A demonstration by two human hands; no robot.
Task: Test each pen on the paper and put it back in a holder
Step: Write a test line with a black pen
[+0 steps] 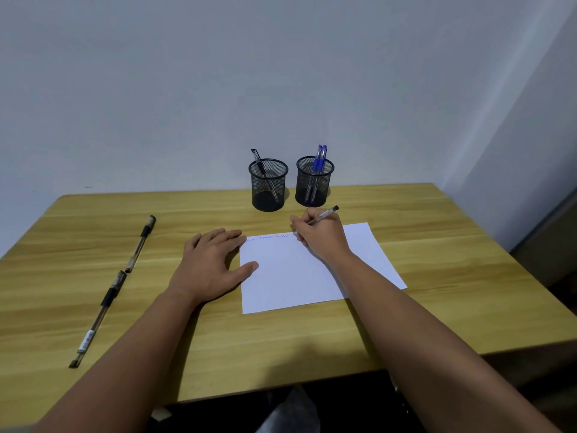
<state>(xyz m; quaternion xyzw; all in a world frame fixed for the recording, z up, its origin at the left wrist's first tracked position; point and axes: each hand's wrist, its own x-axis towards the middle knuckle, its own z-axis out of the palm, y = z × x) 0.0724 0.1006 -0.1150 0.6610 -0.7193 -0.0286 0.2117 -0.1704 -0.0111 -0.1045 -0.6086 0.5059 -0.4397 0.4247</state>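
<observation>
A white sheet of paper (290, 273) lies on the wooden table (437, 276), with faint scribbles along its top edge. My right hand (321, 234) grips a clear pen with a black cap end (326, 214), its tip on the paper's top edge. My left hand (212, 260) lies flat, fingers spread, pressing the paper's left edge. Two black mesh holders stand at the back: the left holder (268, 190) has one black pen (259, 162), the right holder (313, 185) has two blue pens (319, 159). Two black pens lie on the table's left: the farther pen (140, 243) and the nearer pen (98, 318).
A grey wall rises just behind the holders. The table's front edge runs under my forearms, with a dark gap below it. The table's right edge is near a wall corner.
</observation>
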